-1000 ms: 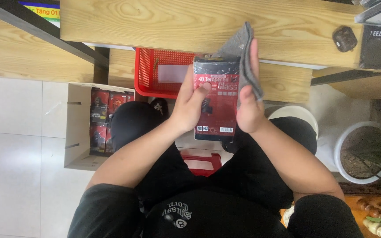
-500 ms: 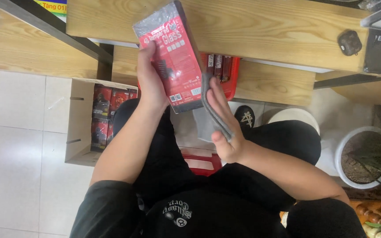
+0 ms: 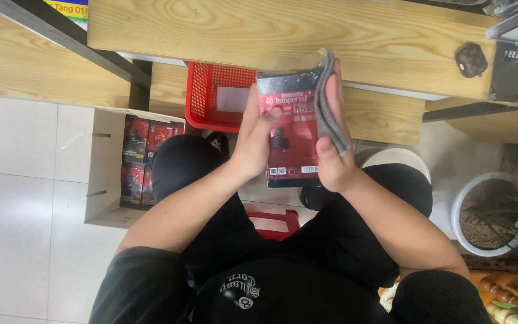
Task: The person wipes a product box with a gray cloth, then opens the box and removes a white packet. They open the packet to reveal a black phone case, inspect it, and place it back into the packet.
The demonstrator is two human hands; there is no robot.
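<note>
Red-and-black flat package [image 3: 290,129]: held upright between both hands above the person's lap, in front of a light wooden shelf edge [image 3: 259,30]. Left hand [image 3: 256,141]: closed on the package's left edge, thumb laid across its front. Right hand [image 3: 331,132]: fingers extended flat, pressing a grey cloth [image 3: 329,105] against the package's right edge; the cloth was folded over that edge and hung toward the wrist. Red plastic basket [image 3: 211,99]: just behind the left hand, beneath the shelf. Open cardboard box [image 3: 106,168]: on the tiled floor to the left, packed with similar red-and-black packages [image 3: 142,159]. White plant pot [image 3: 481,216]: on the floor to the right, well apart from the hands.
</note>
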